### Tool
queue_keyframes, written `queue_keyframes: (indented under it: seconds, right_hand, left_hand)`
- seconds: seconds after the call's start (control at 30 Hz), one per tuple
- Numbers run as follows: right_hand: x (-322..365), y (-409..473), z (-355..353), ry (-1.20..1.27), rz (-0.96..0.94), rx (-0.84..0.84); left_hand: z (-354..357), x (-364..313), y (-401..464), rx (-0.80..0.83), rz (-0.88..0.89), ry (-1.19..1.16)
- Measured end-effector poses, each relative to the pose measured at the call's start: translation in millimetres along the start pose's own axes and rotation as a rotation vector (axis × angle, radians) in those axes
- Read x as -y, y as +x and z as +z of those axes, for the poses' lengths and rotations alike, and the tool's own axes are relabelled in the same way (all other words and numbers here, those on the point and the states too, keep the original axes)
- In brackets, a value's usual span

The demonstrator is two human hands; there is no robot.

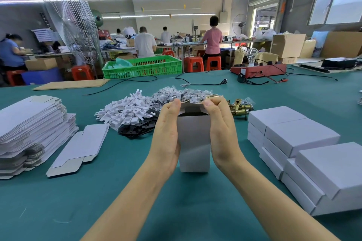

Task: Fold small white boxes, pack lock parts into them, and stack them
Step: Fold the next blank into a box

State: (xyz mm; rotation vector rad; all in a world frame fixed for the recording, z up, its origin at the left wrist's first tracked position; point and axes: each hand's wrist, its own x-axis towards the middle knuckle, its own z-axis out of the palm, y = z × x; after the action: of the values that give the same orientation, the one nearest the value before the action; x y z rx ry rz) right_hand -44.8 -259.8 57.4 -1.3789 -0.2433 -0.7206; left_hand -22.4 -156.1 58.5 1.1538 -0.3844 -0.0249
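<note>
Both forearms reach in from the bottom edge over the green counter (98, 211). Between them a small white box (194, 143) stands upright on the counter, clasped from either side. The left hand (166, 139) lies flat against the box's left wall, fingers curled round the far side, its thumb tip pressing on the top flap (191, 106). The right hand (222, 135) mirrors it on the right wall, thumb pinching the same flap, which is bent over the dark opening but not fully shut.

Left of the box a single flat box blank (78, 150) lies on the counter, and further left sits a tall stack of flat blanks (33, 129). To the right, finished white boxes (305, 152) are stacked in stepped rows, touching one another. Behind the hands lies a heap of white plastic pieces (125, 110), with black plates (137, 130) just in front of it and bagged small parts (186, 95) behind. Brass latch parts (240, 106) show just past the right thumb. Farther off stand a green crate (143, 66) and a red tester box (258, 69) with a bulb.
</note>
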Motion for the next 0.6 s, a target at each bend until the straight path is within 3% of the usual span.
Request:
queue_keyframes:
  seconds: [0.6]
  right_hand:
    - [1.2,-1.0,0.0,-0.099,0.006,-0.030]
  left_hand:
    - [-1.3,5.4,-1.7,0.011,0.132,0.232]
